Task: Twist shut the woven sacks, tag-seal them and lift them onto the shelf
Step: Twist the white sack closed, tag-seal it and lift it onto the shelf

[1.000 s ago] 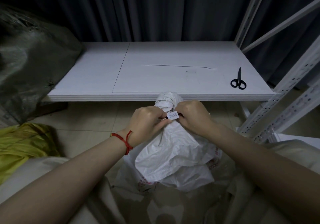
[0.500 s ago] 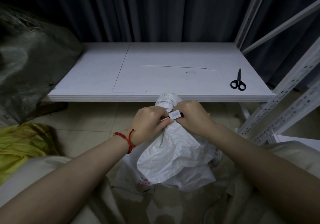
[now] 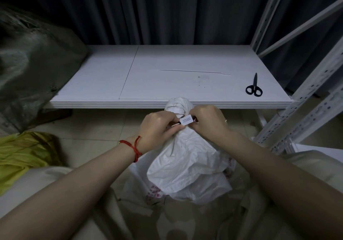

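Note:
A white woven sack (image 3: 187, 163) stands on the floor in front of me, its neck twisted into a knob (image 3: 177, 105) just below the shelf edge. A small white numbered tag seal (image 3: 186, 119) lies across the neck. My left hand (image 3: 157, 128), with a red string on the wrist, pinches the seal's thin strap end at the left of the neck. My right hand (image 3: 207, 122) grips the neck and the tag's right end. The low white shelf board (image 3: 167, 84) lies directly behind the sack.
Black scissors (image 3: 254, 88) lie on the shelf's right side. A large dark green sack (image 3: 31, 69) bulges at the left, over the shelf's corner. Yellow fabric (image 3: 24, 152) lies on the floor at the left. White perforated rack uprights (image 3: 304, 106) stand at the right.
The tag has shifted a little to the right and tilted along the neck, with more of the strap showing by my left fingers. Both hands stay at the sack's neck.

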